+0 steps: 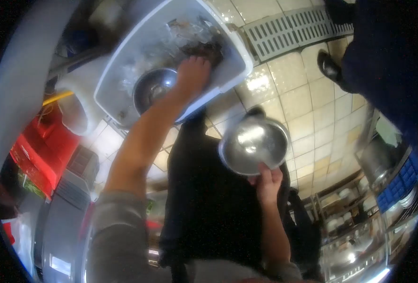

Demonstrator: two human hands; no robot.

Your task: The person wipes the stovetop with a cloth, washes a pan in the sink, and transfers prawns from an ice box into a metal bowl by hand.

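Observation:
A large white tub (237, 45) holds ice (188, 32) and something dark at its right side. My left hand (193, 73) reaches into the tub over the dark contents; its fingertips are hidden, so its grip does not show. Beside my left forearm, a metal bowl (159, 78) rests inside the tub, partly covered by that arm. My right hand (268, 184) pinches the near rim of a second metal bowl (254, 141), held outside the tub above the floor. This bowl is shiny inside and looks empty.
A drain grate (294, 30) crosses the tiled floor (289, 75). Another person (383, 66) in dark clothes stands at the upper right, one dark shoe showing. Red bags (44, 146) and a grey bin (67, 207) are at the left. Shelves (350, 217) with dishes fill the lower right.

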